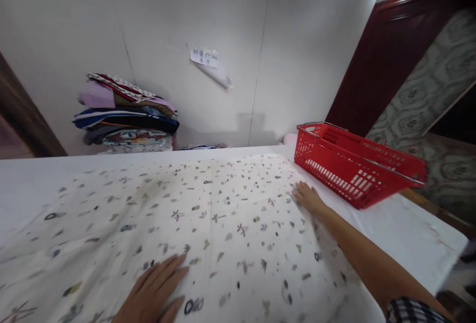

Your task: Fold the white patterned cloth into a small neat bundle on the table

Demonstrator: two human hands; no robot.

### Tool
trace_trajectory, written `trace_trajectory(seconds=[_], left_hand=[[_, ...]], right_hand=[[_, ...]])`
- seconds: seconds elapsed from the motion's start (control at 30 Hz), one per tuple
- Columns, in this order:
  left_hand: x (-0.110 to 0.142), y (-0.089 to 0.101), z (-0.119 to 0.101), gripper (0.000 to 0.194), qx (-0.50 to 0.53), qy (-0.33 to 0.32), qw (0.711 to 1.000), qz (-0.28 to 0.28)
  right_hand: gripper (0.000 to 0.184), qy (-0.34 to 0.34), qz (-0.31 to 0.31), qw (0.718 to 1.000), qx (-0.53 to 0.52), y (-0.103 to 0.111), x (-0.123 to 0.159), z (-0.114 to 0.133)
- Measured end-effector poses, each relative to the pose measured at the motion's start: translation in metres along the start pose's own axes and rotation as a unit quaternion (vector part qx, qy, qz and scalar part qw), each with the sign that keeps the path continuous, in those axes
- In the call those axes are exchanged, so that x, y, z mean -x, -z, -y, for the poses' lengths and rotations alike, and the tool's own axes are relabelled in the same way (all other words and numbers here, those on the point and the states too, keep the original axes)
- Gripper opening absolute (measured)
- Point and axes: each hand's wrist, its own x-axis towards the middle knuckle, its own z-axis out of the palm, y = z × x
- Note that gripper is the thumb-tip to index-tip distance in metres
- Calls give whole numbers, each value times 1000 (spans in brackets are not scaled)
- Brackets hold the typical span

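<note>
A large white cloth [223, 209] printed with small plants and shapes lies spread over the table, with soft wrinkles toward its left side. My left hand [154, 288] rests flat on the cloth near the front, fingers stretched out. Farther off, my right hand [307, 196] lies flat at the cloth's right edge, fingers extended and close to the red basket. Neither hand grips anything. The near edge of the cloth runs out of view at the bottom.
A red plastic basket [334, 164] with metal handles stands on the white table [412, 229] at the right. A stack of folded clothes [128, 115] sits behind the table at the left. A paper label [204, 58] hangs on the pale wall [223, 11].
</note>
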Motion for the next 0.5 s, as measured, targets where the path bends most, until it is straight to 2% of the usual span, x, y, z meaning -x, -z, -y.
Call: trace_trajectory(seconds=[0.1,0.23,0.3,0.4,0.5], left_hand=[[-11,10,-3,46,23,3,1000,17],[-22,20,-8,46,81,39,993,73],[-26,22,-10,48,100,50,990,90],[-31,24,-10,48,118,54,988,84],[-35,32,-7,48,149,67,985,56]], right_hand=[[61,-1,15,1000,12,-4,53,-21],[59,-82,21,996,0,-5,113,-48],[58,-116,4,993,-17,-8,140,-58],[54,-148,-37,987,-48,-14,176,-69],[45,-167,-63,982,-65,-13,203,-80]])
